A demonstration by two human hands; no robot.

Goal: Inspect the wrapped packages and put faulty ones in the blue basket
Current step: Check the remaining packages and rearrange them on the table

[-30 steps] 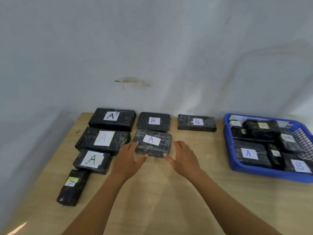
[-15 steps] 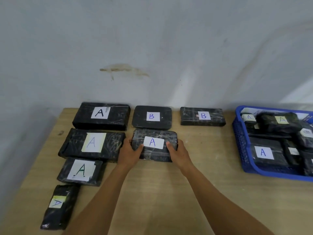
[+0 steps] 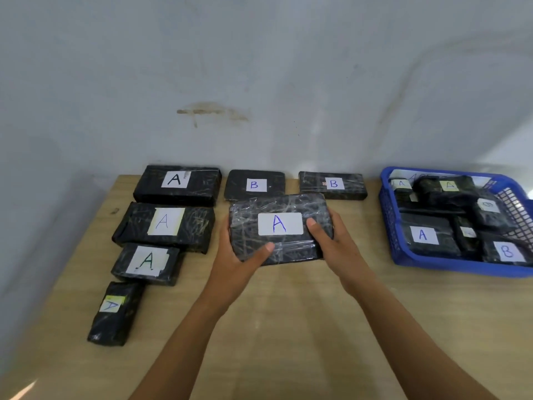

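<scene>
I hold a black wrapped package with a white label "A" (image 3: 278, 215) above the middle of the wooden table (image 3: 288, 327). My left hand (image 3: 236, 261) grips its left end and my right hand (image 3: 331, 243) grips its right end, thumbs on top. Its top face is tilted towards me. The blue basket (image 3: 450, 268) stands at the right and holds several black packages marked A and B.
Several black packages lie on the table: two marked "B" (image 3: 253, 184) (image 3: 333, 184) along the wall, and a column of "A" packages (image 3: 176, 181) (image 3: 164, 223) (image 3: 145, 262) (image 3: 115, 311) at the left. A white wall rises behind.
My hands closed on the middle "A" package and lifted it off the table towards me. The view shifted slightly.
</scene>
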